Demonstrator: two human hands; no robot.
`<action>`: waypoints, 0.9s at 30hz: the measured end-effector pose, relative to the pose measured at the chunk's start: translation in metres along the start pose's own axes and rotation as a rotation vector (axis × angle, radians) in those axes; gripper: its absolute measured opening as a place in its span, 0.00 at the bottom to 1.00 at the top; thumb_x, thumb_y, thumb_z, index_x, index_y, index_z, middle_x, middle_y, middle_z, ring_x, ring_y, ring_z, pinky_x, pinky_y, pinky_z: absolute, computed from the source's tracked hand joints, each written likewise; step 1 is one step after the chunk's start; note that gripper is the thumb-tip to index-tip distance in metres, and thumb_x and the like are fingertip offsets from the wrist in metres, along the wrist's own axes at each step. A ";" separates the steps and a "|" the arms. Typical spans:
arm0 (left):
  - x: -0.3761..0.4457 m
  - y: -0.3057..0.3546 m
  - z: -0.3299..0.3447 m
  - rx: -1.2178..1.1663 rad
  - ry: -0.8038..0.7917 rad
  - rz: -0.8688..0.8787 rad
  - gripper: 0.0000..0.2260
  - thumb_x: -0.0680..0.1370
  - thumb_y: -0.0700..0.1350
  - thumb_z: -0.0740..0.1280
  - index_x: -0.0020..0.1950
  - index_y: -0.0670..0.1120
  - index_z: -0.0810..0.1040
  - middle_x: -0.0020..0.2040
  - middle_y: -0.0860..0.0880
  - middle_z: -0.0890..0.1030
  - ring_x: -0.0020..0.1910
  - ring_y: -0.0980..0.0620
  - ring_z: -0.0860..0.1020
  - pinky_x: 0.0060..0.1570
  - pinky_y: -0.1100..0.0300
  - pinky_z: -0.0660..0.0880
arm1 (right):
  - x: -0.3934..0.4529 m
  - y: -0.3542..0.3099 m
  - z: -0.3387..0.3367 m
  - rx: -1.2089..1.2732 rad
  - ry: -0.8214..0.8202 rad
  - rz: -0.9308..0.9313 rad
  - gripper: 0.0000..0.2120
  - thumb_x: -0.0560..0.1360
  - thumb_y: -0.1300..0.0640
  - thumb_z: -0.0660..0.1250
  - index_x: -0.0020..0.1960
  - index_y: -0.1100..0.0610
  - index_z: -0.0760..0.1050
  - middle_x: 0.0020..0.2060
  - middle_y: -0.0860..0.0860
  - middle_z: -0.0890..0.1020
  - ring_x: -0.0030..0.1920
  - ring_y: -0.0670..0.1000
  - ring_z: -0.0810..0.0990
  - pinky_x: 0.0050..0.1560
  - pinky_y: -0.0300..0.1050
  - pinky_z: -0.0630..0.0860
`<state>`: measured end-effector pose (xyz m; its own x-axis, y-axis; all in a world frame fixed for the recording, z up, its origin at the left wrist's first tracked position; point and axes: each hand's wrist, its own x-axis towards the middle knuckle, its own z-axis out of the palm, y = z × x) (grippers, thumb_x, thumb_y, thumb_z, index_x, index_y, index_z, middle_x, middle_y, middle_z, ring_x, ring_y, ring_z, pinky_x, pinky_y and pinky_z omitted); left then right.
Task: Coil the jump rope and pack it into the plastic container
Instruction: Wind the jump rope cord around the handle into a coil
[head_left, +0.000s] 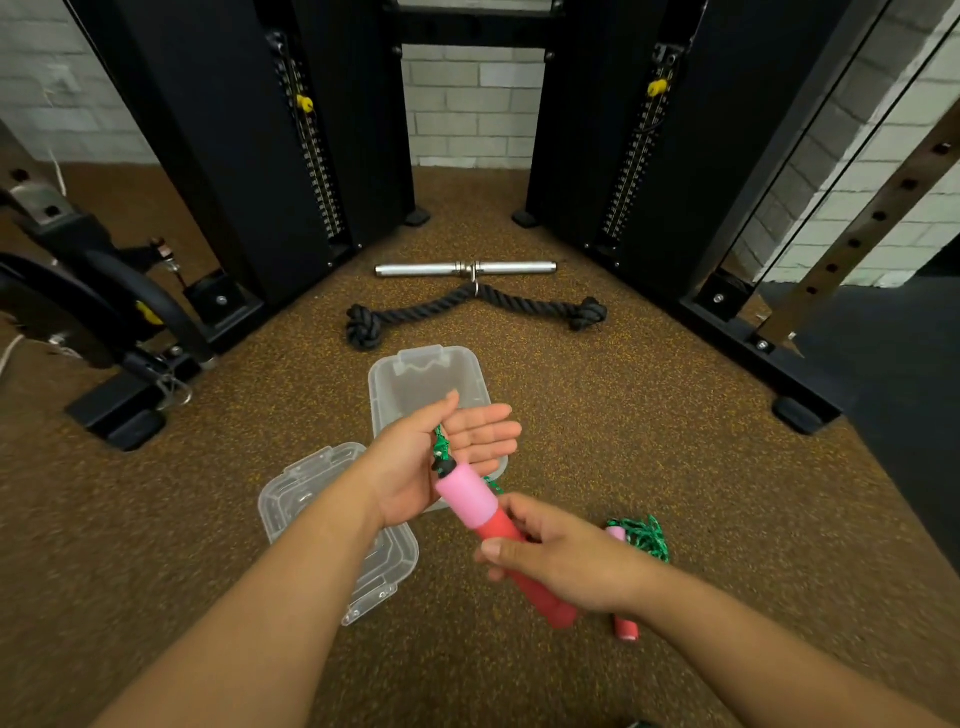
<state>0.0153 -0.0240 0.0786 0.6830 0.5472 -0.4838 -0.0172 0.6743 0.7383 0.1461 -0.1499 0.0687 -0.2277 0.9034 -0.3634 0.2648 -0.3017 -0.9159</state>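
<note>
My right hand (561, 558) grips a jump rope handle (470, 499), pink at its top and red below, held tilted over the floor. Green rope (441, 447) leaves the handle's black tip and crosses the palm of my left hand (447, 452), which lies flat with fingers straight, palm up. The rest of the green rope (644, 538) is bunched on the floor to the right, beside the second pink and red handle (626, 626). The clear plastic container (415, 379) stands uncovered on the floor just beyond my left hand. Its clear lid (306, 499) lies under my left forearm.
A black knotted rope attachment (467, 309) and a steel bar (465, 269) lie on the brown speckled floor beyond the container. Black cable machine towers (291, 145) stand left and right. A machine base (119, 415) juts out at the left.
</note>
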 end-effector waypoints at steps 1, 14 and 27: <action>-0.001 0.000 0.001 0.005 0.001 0.011 0.23 0.81 0.53 0.51 0.55 0.42 0.82 0.54 0.41 0.84 0.51 0.48 0.83 0.64 0.51 0.70 | 0.001 0.003 0.000 -0.007 -0.004 0.010 0.07 0.78 0.56 0.64 0.51 0.45 0.70 0.45 0.54 0.79 0.46 0.50 0.76 0.53 0.52 0.74; -0.005 -0.003 0.013 -0.062 -0.069 0.009 0.23 0.82 0.52 0.49 0.54 0.41 0.80 0.47 0.43 0.86 0.45 0.48 0.85 0.51 0.56 0.78 | 0.010 0.024 0.004 -0.332 0.011 0.038 0.08 0.74 0.53 0.68 0.50 0.51 0.70 0.42 0.48 0.74 0.43 0.46 0.70 0.51 0.51 0.73; -0.019 0.003 0.022 0.028 -0.211 -0.062 0.19 0.80 0.51 0.55 0.45 0.44 0.83 0.24 0.53 0.67 0.19 0.59 0.62 0.24 0.65 0.63 | 0.012 -0.001 -0.036 -0.298 0.276 -0.032 0.34 0.69 0.66 0.67 0.71 0.50 0.60 0.66 0.48 0.71 0.53 0.34 0.73 0.51 0.26 0.70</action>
<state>0.0188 -0.0434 0.1006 0.8197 0.3874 -0.4218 0.0479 0.6875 0.7246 0.1766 -0.1282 0.0716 0.0089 0.9709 -0.2395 0.5312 -0.2075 -0.8214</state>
